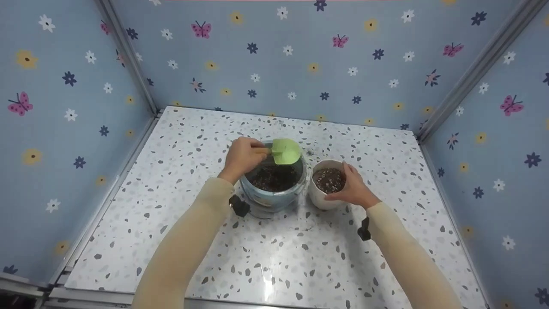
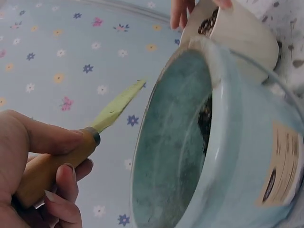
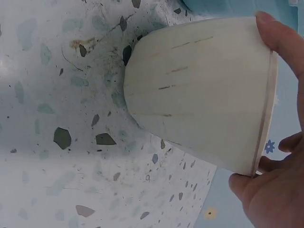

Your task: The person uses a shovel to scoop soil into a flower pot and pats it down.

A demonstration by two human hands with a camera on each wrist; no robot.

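My left hand grips the wooden handle of a small trowel with a light green blade. The blade is over the far part of a pale blue bucket, above its opening. Dark soil lies low inside that bucket. To the right stands a white flower pot, with brown, speckled soil in it. My right hand holds this pot by its right side, thumb near the front rim and fingers at the back.
The white speckled tabletop carries both containers, which stand close together. A thin wire handle hangs along the bucket's outside. Bits of soil dot the table behind the pot. Blue flowered panels enclose the back and sides.
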